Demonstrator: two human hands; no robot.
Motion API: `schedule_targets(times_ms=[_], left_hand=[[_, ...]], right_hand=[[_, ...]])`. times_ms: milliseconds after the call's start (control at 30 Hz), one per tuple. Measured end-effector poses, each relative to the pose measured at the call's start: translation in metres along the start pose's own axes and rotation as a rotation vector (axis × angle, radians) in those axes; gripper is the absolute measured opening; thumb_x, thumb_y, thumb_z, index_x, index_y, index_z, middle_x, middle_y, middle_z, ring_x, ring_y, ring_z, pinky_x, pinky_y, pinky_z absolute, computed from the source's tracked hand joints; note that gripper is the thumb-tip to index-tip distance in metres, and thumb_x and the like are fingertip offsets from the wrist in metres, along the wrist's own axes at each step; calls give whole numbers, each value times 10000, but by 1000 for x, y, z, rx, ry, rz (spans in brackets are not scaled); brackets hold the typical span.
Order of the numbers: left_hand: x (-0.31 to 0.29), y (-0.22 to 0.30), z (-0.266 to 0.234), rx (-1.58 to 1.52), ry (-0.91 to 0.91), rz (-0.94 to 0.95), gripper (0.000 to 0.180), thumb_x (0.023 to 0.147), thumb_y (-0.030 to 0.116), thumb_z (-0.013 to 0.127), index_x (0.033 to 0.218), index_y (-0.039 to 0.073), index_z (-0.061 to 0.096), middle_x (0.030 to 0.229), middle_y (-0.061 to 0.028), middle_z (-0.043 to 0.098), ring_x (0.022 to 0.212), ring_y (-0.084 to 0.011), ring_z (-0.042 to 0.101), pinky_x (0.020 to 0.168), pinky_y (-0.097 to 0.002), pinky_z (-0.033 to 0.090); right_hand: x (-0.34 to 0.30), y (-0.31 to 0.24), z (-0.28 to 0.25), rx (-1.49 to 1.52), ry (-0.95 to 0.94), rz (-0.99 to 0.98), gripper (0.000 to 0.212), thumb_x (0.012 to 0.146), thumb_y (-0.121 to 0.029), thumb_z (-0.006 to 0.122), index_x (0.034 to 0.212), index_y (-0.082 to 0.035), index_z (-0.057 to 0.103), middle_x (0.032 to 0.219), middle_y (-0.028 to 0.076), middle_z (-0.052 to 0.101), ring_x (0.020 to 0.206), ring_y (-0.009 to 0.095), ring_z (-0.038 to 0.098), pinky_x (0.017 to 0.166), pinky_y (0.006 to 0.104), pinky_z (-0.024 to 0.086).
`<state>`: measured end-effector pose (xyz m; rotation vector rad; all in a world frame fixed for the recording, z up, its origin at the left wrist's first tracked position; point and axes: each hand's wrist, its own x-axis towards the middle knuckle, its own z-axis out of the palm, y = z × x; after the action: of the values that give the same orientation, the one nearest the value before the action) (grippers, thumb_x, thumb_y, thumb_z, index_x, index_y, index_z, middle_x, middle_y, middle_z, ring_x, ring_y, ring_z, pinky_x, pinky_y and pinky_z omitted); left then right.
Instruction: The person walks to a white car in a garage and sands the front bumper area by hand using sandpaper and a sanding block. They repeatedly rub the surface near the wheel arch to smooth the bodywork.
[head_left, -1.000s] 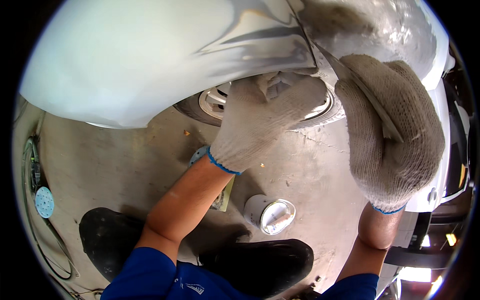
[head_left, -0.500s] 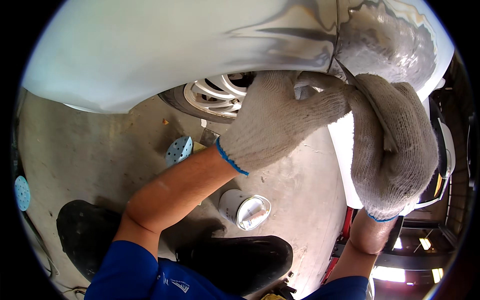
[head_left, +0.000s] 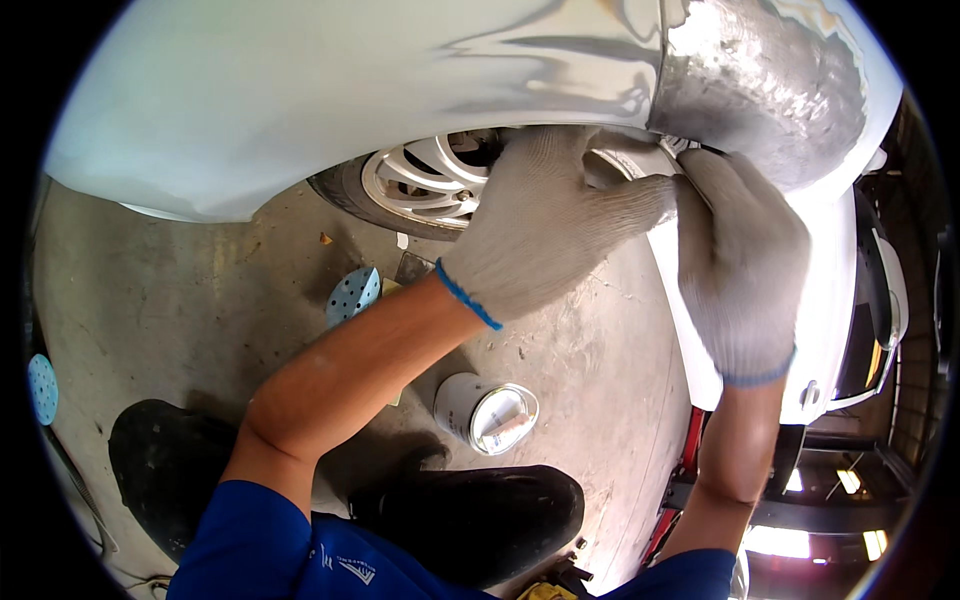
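Observation:
Both my hands wear grey knitted gloves with blue cuffs, close together at the wheel arch of a pale car fender (head_left: 330, 80). My left hand (head_left: 550, 215) bends its thumb and forefinger toward each other just below the arch edge. Its other fingers and whatever lies between the tips are hidden. My right hand (head_left: 745, 250) is closed, back outward, with its fingertips near the left thumb. A thin dark sheet (head_left: 709, 192) shows only as a narrow edge in its grip. Just above, the panel has a bare sanded metal patch (head_left: 765, 90).
Behind my left hand is a spoked wheel (head_left: 425, 185). On the floor stand a lidded can (head_left: 460, 405) and a blue perforated sanding disc (head_left: 352, 295). Another blue disc (head_left: 42, 388) is at far left. A white car (head_left: 815, 385) is at right.
My right hand has moved left and turned, so its back now shows. The dark sheet, plain to see before, is mostly covered. My left hand has hardly moved.

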<state>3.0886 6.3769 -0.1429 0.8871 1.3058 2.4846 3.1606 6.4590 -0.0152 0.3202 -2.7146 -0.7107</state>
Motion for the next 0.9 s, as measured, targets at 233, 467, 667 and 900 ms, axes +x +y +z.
schedule_targets(times_ms=[233,467,667,900], left_hand=[[-1,2,-9,103,82,84,423,761,289,776,1047,5,646,903,-83,670,746,-142,649,640,-269,530],[-1,8,-5,-109,123,38,405,748,302,799,1006,21,666,883,-70,671,693,-117,620,607,-254,510],[-3,11,-9,-158,118,22,388,754,276,790,1005,12,657,875,-71,667,670,-99,609,560,-237,499],[-7,2,-20,69,34,90,427,729,137,717,1100,-34,594,942,-109,655,794,-158,646,717,-293,541]], right_hand=[[-6,-22,-31,344,130,77,187,853,37,633,1032,92,637,881,142,684,769,167,652,684,257,522],[0,-39,-8,350,427,98,222,851,21,653,1061,92,645,969,165,698,907,206,674,815,299,539],[14,-50,-20,267,327,34,222,853,32,644,1067,88,647,961,162,698,887,202,677,813,286,536],[13,-69,-5,729,504,227,193,849,65,633,1041,84,645,929,152,688,839,191,675,739,265,539]])
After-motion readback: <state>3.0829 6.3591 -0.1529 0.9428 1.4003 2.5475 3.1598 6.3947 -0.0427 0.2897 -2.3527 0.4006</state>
